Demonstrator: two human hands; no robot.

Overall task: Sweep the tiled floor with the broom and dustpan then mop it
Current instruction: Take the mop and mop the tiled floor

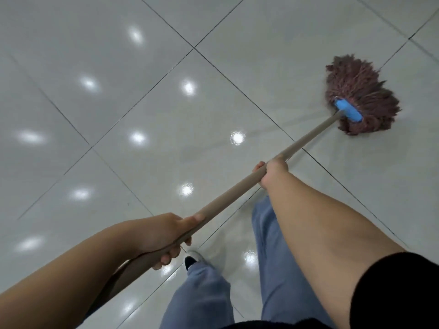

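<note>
A mop with a reddish-brown string head and a blue clamp lies spread on the glossy white tiled floor at the upper right. Its long beige handle slants down to the lower left. My right hand grips the handle about midway, fingers wrapped round it. Near the handle's lower end my left hand grips it too, thumb along the top. No broom or dustpan is in view.
Dark grout lines cross the tiles diagonally, and ceiling lights reflect as bright spots. My legs in blue jeans and one shoe stand at the bottom centre, under the handle.
</note>
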